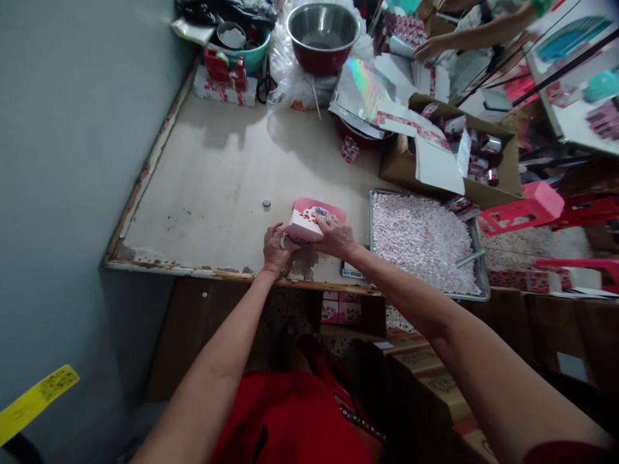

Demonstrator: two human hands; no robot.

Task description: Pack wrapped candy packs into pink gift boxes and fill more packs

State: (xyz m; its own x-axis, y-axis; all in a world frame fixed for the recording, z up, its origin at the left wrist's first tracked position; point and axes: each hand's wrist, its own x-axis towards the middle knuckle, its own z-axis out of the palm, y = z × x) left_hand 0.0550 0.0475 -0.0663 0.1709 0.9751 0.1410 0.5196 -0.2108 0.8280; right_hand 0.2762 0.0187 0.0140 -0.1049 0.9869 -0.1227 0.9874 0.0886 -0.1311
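A small pink-and-white printed cardboard box (304, 223) is near the front edge of the worn table, with a pink flap standing out along its far side. My right hand (337, 237) grips the box at its right end, fingers lying over the printed top. At the box's near left corner is my left hand (277, 249), its fingers curled and the thumb against the low edge. The box's underside and the tips of some fingers are hidden. A small round grey cap (266, 203) lies just beyond the box.
Right of my hands sits a metal tray (371, 222) heaped with small pale pieces, a scoop handle (469, 258) sticking out. Behind it stands an open carton (399, 169) of wrapped items. A steel bowl (324, 29) is at the back. A co-worker's hand (430, 49) reaches among papers.
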